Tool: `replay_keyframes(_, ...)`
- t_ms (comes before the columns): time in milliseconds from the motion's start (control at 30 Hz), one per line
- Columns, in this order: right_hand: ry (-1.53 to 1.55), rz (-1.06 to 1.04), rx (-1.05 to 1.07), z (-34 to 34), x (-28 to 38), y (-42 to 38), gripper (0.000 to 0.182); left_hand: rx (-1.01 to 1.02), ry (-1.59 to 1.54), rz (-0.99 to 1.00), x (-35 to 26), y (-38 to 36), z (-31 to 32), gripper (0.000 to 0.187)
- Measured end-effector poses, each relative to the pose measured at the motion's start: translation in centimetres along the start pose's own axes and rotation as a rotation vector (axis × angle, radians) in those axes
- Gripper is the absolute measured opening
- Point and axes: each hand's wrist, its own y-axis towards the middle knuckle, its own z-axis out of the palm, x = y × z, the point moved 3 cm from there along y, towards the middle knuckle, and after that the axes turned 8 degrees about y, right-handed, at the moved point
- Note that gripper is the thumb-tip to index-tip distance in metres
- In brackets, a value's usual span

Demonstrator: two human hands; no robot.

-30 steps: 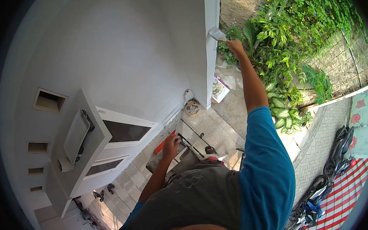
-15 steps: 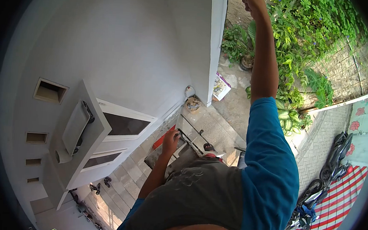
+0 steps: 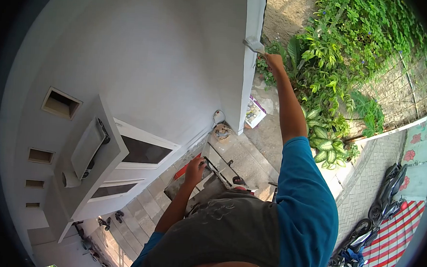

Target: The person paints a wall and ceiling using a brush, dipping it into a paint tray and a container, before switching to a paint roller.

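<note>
Trowel (image 3: 252,43) in right hand (image 3: 273,61)

2 hands show: the right hand (image 3: 273,61) grips 1 trowel (image 3: 252,43), the left hand (image 3: 195,165) holds 1 mortar board (image 3: 187,184). Below: 1 window (image 3: 141,151), 4 wall recesses (image 3: 60,103), 1 bag (image 3: 255,111), 2 scooters (image 3: 389,193).

- Wall (image 3: 145,56) fills the left; its corner edge runs down the middle.
- Trowel (image 3: 253,43) against that corner edge, held by the right hand (image 3: 274,61) just right of it.
- Left hand (image 3: 195,165) below, on a tray (image 3: 190,186).
- Plants (image 3: 344,68) right of the wall, beyond the raised arm.
- Motorbikes (image 3: 388,193) parked far right, on the ground below.
</note>
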Motion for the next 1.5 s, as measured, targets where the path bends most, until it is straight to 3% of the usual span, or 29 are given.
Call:
replay_keyframes(167,-0.218,-0.055,0.031,-1.3,6.5,2.0,0.028,0.061,-0.007,-0.055,-0.1,0.1,0.0,0.023)
replay_keyframes(333,0.016,-0.329,0.017,-3.5,24.6,-2.4,0.037,0.042,0.019,-0.019,0.1,0.1,0.1,0.022)
replay_keyframes(467,0.406,-0.469,0.211,-5.1,31.7,-4.5,0.033,0.034,0.012,-0.019,-0.4,0.2,-0.2,0.022)
replay_keyframes(500,0.341,-0.488,0.224,-5.3,32.2,-4.8,0.033,0.038,0.011,-0.021,-0.5,0.2,-0.3,0.022)
replay_keyframes(600,0.310,-0.447,0.258,-2.7,28.3,-3.2,0.031,0.029,0.006,-0.017,-0.3,0.3,-0.1,0.023)
replay_keyframes(667,0.370,-0.277,0.281,-0.6,22.9,-2.0,0.029,0.013,0.001,-0.011,-0.2,0.2,0.0,0.023)
replay_keyframes(800,0.211,-0.065,0.155,-0.4,11.6,-2.3,0.032,0.000,-0.008,-0.023,-0.2,0.2,0.3,0.022)
replay_keyframes(867,0.049,-0.076,0.077,-0.9,8.1,-4.9,0.031,-0.019,-0.005,-0.026,0.1,0.1,0.3,0.022)
replay_keyframes(933,0.019,-0.076,0.159,-0.8,4.6,-7.2,0.031,-0.002,-0.053,-0.040,0.5,0.0,0.6,0.025)
replay_keyframes(1067,0.055,-0.045,0.394,2.1,3.2,-16.9,0.028,0.032,-0.080,-0.103,0.4,-0.3,0.3,0.032)
replay_keyframes(1200,0.102,-0.094,0.580,6.6,5.9,-26.5,0.024,0.051,-0.068,-0.102,1.1,-1.5,-1.1,0.043)
replay_keyframes(1300,0.035,-0.279,0.629,10.5,7.4,-29.5,0.023,-0.013,-0.050,-0.180,4.0,-4.0,-2.1,0.043)
replay_keyframes(1367,0.073,-0.280,0.678,13.4,9.0,-31.0,0.020,-0.022,0.023,-0.288,7.4,-6.4,-0.9,0.044)
replay_keyframes(1500,0.208,-0.271,0.789,19.4,14.1,-34.6,0.019,-0.048,-0.029,-0.414,8.6,-10.7,-3.8,0.039)
